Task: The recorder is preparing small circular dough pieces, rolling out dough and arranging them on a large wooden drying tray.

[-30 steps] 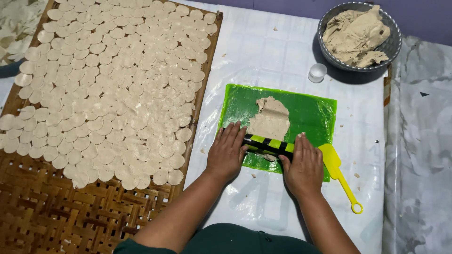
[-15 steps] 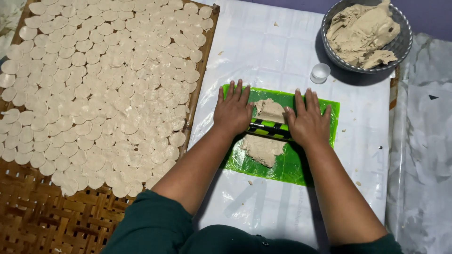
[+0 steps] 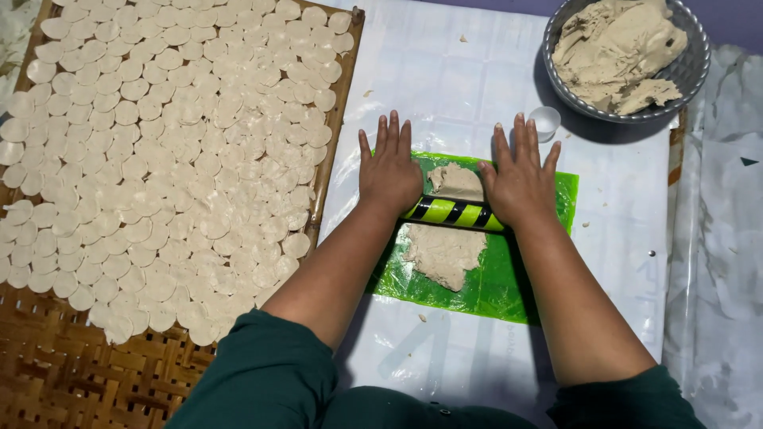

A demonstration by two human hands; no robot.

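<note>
Beside flat open hands [image 3: 453, 179] on striped roller [image 3: 455, 212], dough discs [image 3: 167, 151] on woven tray [image 3: 63, 373], dough bowl [image 3: 693, 59], small cup [image 3: 545, 121].

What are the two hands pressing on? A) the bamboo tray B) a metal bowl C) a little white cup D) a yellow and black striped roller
D: the left hand and right hand lie flat on the ends of the striped roller, which sits across the dough on the green mat.
</note>
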